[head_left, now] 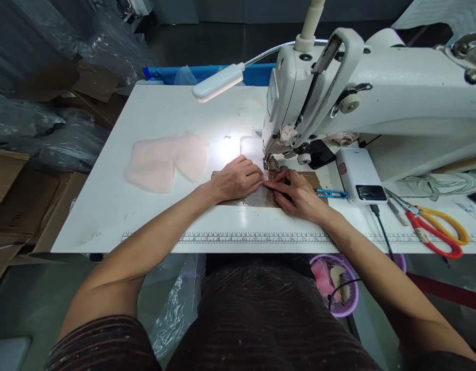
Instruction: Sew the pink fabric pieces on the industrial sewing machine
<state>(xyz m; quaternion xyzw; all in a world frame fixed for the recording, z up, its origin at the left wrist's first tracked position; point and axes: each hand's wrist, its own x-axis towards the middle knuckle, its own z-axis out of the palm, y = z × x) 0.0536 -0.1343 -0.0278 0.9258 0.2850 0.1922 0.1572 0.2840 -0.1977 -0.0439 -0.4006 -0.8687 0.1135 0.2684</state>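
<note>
Dark striped garment (261, 319) on your lap sits lowest. Small pale pink fabric piece (266, 175) lies at the metal presser foot (270, 164) of the white sewing machine (377, 103). Your left hand (236, 180) and right hand (300, 196) pin it flat, fingers extended, gripping nothing. Keep fingertips beside the foot, pressure even. Blue thread snips (333, 194) lie just right.

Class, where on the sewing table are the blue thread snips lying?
In the head view, the blue thread snips lie on the white table right of centre, between the right hand and the white box.
</note>
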